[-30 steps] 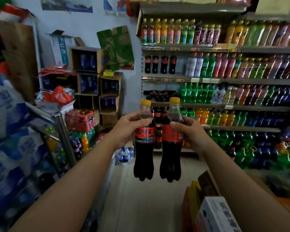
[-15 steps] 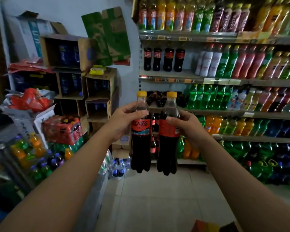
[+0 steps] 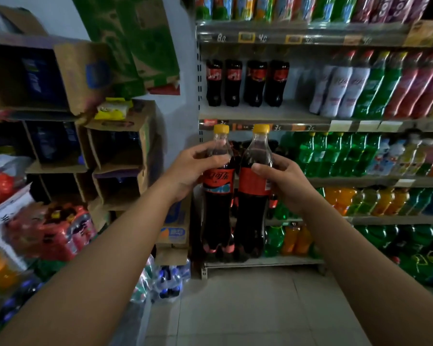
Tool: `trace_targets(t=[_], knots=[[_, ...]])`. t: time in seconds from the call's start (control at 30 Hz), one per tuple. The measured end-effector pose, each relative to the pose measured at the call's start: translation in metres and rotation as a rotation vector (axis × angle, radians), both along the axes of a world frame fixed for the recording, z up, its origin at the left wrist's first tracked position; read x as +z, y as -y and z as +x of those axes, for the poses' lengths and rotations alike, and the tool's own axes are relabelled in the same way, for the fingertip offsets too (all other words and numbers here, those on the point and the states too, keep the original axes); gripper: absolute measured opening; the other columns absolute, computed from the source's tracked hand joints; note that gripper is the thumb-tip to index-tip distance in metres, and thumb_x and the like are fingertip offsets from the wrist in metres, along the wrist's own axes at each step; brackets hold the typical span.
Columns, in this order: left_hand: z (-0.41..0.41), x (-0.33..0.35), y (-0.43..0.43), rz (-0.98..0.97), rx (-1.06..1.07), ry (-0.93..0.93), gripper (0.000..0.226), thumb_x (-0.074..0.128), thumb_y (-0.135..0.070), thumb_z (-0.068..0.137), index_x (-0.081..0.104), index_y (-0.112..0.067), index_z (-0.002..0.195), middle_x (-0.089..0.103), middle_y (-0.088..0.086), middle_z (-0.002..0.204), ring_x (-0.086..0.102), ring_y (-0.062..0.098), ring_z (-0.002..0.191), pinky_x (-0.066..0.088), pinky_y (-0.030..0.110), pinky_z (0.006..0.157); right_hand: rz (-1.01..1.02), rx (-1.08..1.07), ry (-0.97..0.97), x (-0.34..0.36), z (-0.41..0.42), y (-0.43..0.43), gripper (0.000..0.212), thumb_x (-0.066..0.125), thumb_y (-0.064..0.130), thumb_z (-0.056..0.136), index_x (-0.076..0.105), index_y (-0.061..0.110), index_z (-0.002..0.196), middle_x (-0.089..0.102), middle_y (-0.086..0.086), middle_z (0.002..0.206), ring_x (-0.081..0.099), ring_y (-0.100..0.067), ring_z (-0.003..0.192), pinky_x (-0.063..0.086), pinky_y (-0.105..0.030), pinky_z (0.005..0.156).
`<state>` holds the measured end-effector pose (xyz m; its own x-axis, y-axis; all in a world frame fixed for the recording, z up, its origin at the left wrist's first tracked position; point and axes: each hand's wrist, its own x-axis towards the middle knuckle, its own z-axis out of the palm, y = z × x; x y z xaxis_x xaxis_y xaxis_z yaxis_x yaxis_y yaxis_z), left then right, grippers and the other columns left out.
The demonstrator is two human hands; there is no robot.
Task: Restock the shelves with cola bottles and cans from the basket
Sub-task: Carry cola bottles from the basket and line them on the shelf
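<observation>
Cola bottles (image 3: 254,186), yellow-capped, red-labelled, upright.

Two dark cola bottles (image 3: 235,196) carry yellow caps and red labels. Right of them, green bottles (image 3: 335,153); lower right, orange bottles (image 3: 360,201).

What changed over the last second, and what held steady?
The person walked closer to the shelf: the four shelved colas loom larger. Unchanged: left hand grips one yellow-capped cola bottle, right hand the other, upright, side by side.
</observation>
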<state>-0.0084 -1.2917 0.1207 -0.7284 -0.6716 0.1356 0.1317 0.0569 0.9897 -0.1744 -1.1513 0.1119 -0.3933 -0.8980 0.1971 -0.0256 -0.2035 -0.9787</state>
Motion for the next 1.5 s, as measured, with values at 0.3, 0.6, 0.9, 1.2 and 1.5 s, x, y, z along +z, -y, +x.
trace_targets(t=[0.3, 0.6, 0.9, 1.2, 1.5], knots=[[-0.11, 0.012, 0.113, -0.026, -0.017, -0.064, 0.039, 0.074, -0.017, 0.072, 0.069, -0.025, 0.11, 0.07, -0.001, 0.11, 0.068, 0.02, 0.102, 0.055, 0.032, 0.084, -0.009, 0.013, -0.042, 0.006, -0.114, 0.116, 0.039, 0.078, 0.024, 0.067, 0.07, 0.015, 0.105, 0.074, -0.003, 0.095, 0.071, -0.02, 0.085, 0.055, -0.035, 0.075], [-0.204, 0.076, 0.212, -0.089, -0.03, -0.183, 0.043, 0.074, -0.017, 0.073, 0.066, -0.021, 0.115, 0.069, 0.004, 0.113, 0.069, 0.021, 0.101, 0.057, 0.034, 0.082, -0.101, 0.134, -0.148, 0.077, -0.214, 0.225, 0.027, 0.07, 0.02, 0.074, 0.067, 0.02, 0.101, 0.071, 0.006, 0.081, 0.068, -0.009, 0.074, 0.055, -0.024, 0.064], [-0.252, 0.131, 0.298, -0.23, -0.118, -0.269, 0.055, 0.078, -0.017, 0.074, 0.058, -0.011, 0.126, 0.065, 0.01, 0.122, 0.064, 0.025, 0.11, 0.053, 0.038, 0.093, -0.246, 0.187, -0.138, 0.119, -0.275, 0.317, 0.06, 0.084, 0.035, 0.061, 0.066, 0.013, 0.114, 0.071, -0.002, 0.1, 0.069, -0.017, 0.091, 0.055, -0.031, 0.073], [-0.269, 0.117, 0.366, -0.365, -0.285, -0.167, 0.06, 0.077, -0.017, 0.066, 0.06, -0.014, 0.123, 0.062, 0.01, 0.129, 0.057, 0.026, 0.124, 0.045, 0.043, 0.105, -0.296, 0.262, -0.27, 0.111, -0.304, 0.367, 0.073, 0.087, 0.024, 0.061, 0.058, 0.014, 0.127, 0.066, -0.01, 0.121, 0.06, -0.029, 0.117, 0.05, -0.042, 0.096], [-0.277, 0.101, 0.416, -0.319, -0.247, -0.2, 0.062, 0.085, -0.02, 0.059, 0.067, -0.023, 0.118, 0.066, 0.007, 0.126, 0.059, 0.023, 0.121, 0.051, 0.032, 0.096, -0.242, 0.183, -0.315, 0.095, -0.315, 0.401, 0.066, 0.081, 0.001, 0.064, 0.06, 0.022, 0.123, 0.07, -0.005, 0.117, 0.064, -0.022, 0.114, 0.052, -0.035, 0.093]])
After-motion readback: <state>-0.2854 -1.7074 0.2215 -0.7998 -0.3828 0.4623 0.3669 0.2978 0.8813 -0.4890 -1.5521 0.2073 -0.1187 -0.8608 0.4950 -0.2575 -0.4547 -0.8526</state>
